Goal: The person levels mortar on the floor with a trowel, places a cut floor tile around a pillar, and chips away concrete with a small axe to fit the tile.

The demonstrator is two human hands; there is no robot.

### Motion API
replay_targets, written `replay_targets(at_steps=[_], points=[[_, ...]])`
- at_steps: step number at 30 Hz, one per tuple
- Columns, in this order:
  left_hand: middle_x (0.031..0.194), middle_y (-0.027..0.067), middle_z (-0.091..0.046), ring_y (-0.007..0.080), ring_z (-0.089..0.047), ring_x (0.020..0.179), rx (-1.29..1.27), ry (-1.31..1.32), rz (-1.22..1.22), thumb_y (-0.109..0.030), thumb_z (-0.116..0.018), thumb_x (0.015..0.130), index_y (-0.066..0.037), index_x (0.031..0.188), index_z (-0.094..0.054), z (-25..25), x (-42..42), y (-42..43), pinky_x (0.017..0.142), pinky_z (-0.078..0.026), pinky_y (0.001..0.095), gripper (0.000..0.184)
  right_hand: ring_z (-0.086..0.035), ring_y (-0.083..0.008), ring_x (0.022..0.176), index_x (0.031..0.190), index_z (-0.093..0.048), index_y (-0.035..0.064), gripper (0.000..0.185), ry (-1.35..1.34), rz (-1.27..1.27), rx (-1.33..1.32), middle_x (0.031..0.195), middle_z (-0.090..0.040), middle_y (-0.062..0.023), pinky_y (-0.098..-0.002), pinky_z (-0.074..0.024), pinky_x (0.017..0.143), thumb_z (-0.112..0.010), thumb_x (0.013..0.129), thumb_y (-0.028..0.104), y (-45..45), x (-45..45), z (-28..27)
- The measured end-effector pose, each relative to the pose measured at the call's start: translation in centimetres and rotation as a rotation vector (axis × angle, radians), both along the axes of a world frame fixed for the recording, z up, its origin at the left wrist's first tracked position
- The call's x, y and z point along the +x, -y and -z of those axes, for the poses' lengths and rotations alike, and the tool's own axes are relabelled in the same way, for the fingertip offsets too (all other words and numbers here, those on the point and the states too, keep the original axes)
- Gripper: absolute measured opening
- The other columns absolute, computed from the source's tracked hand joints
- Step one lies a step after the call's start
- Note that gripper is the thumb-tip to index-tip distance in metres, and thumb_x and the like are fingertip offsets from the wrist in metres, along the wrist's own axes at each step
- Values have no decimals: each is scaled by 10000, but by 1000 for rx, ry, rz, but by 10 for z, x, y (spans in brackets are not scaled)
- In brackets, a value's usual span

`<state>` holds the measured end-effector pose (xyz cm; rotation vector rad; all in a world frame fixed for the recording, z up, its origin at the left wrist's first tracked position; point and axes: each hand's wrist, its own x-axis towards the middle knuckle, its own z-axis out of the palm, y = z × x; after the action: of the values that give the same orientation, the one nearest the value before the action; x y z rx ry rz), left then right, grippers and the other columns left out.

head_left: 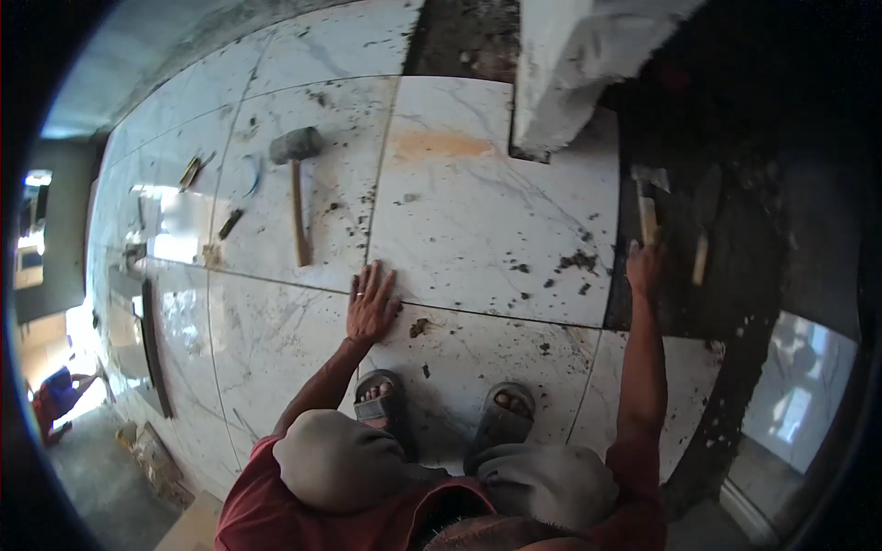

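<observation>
My left hand lies flat on the white marbled tiles, its fingers spread beside a joint, with nothing held. At the tiles' right edge my right hand is closed round the wooden handle of a scraper-like tool, whose pale, dirty blade points away from me over dark ground. A trowel with a wooden handle lies to its right. Up and left of my left hand rests a rubber mallet with a wooden handle.
A rough white pillar stands at the top, beside a tile cutout. Crumbs of dirt dot the tiles. Small tools and a dark bar lie left. A loose tile is at right. Another person is at far left.
</observation>
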<state>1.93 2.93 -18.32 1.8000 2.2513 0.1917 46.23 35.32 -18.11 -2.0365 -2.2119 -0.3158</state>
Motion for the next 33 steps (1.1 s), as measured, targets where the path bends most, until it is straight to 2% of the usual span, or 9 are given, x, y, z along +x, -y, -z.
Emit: replay_targets(at_steps=[3, 6, 8, 10, 11, 19, 26, 31, 33], points=[[1485, 171, -224, 342, -174, 1381, -5, -12, 6, -327, -487, 887, -127, 1402, -341, 2, 2, -1, 1120, -96, 480, 571, -501, -432, 1068, 1192, -509, -7, 461, -181, -106, -99, 1192, -498, -264, -467, -429, 895, -600, 844, 282, -26, 45, 47], [1482, 179, -228, 345, -182, 1378, 0, -29, 43, -330, -473, 896, -120, 1401, -347, 5, 2, 1, 1117, -104, 485, 561, -514, -420, 1067, 1194, -489, -1, 490, -293, 205, -471, 1162, -532, -278, -470, -437, 866, -610, 831, 306, -20, 13, -18], [1481, 178, -234, 343, -186, 1378, 7, -52, 60, -331, -470, 900, -118, 1397, -356, 6, 3, 0, 1115, -111, 483, 552, -514, -422, 1081, 1219, -471, -18, 524, -338, 277, -468, 1174, -524, -286, -467, -437, 869, -612, 832, 305, 8, 20, -27], [1474, 174, -254, 334, -194, 1377, 28, -54, 10, -328, -458, 910, -120, 1394, -363, 6, 4, 1, 1111, -122, 480, 536, -521, -419, 1079, 1238, -444, -43, 545, -536, 23, -12, 1169, -521, -295, -445, -434, 888, -609, 840, 291, 57, 39, -23], [1471, 171, -265, 323, -200, 1378, 30, -73, 16, -319, -451, 916, -121, 1394, -366, 8, 4, 1, 1110, -126, 479, 525, -529, -394, 1083, 1278, -404, -45, 542, -640, 237, -202, 1164, -514, -268, -444, -428, 914, -604, 855, 230, 84, 48, -33], [1482, 172, -237, 341, -179, 1382, 26, -36, 40, -336, -425, 922, -118, 1391, -368, 13, 4, 1, 1109, -91, 489, 520, -500, -370, 1117, 1294, -389, -42, 537, -395, 566, -151, 1208, -478, -221, -412, -421, 936, -582, 851, 192, 320, 161, -35], [1484, 182, -211, 371, -191, 1368, -122, 6, 117, -265, -558, 866, -141, 1374, -382, -20, 2, -24, 1079, -170, 526, 551, -467, -370, 1157, 1276, -441, -19, 480, -443, 779, -108, 1265, -456, -235, -418, -387, 961, -547, 888, 243, 384, 193, -6], [1438, 312, -182, 434, -209, 1340, -114, 287, 57, -181, -719, 751, -130, 1378, -351, -14, -21, -42, 1065, -282, 444, 729, -512, -376, 1106, 1201, -510, -30, 376, -187, 305, -8, 1163, -532, -247, -412, -413, 938, -544, 884, 168, 280, 110, -85], [1434, 317, -185, 435, -210, 1339, -121, 265, 27, -186, -719, 751, -122, 1379, -344, -13, -20, -50, 1067, -283, 439, 734, -525, -386, 1085, 1212, -499, -22, 384, -754, 37, -102, 1139, -552, -236, -420, -419, 934, -566, 861, 120, 229, 85, -35]])
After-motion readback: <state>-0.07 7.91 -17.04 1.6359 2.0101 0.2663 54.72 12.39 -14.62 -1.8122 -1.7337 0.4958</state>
